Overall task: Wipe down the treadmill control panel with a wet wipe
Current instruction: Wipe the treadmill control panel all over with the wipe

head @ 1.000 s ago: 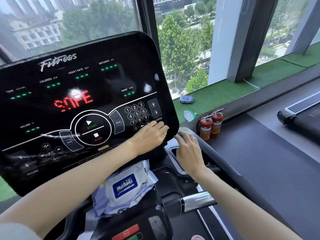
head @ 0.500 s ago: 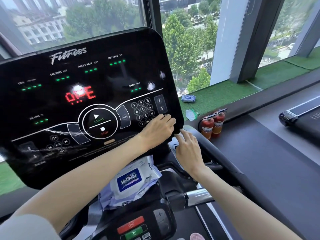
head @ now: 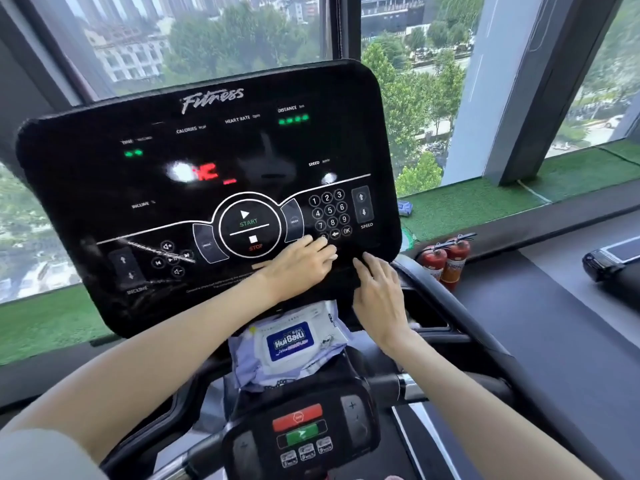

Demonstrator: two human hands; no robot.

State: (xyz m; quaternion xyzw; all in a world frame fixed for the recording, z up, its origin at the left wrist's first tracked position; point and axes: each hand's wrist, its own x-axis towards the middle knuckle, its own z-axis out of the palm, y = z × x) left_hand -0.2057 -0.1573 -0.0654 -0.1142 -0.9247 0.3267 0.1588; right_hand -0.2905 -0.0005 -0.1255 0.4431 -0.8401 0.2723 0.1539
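The black treadmill control panel (head: 207,161) fills the middle of the view, with streaks of wetness on its lower left. My left hand (head: 301,265) lies flat on the panel's lower part, fingers straight, just under the number keypad and right of the STOP button. No wipe shows under it. My right hand (head: 377,292) rests with its fingertips on the panel's lower right edge. A white pack of wet wipes (head: 291,341) with a blue label lies on the tray below the panel, under both wrists.
A lower control pod (head: 298,431) with red and green buttons sits nearest me. Two red fire extinguishers (head: 446,261) stand right of the panel by the green window ledge (head: 485,202). Another treadmill's end (head: 609,258) lies at far right.
My left hand has slid left along the panel's lower edge, from the right corner to below the keypad. My right hand stays at the lower right edge. The view has shifted right.
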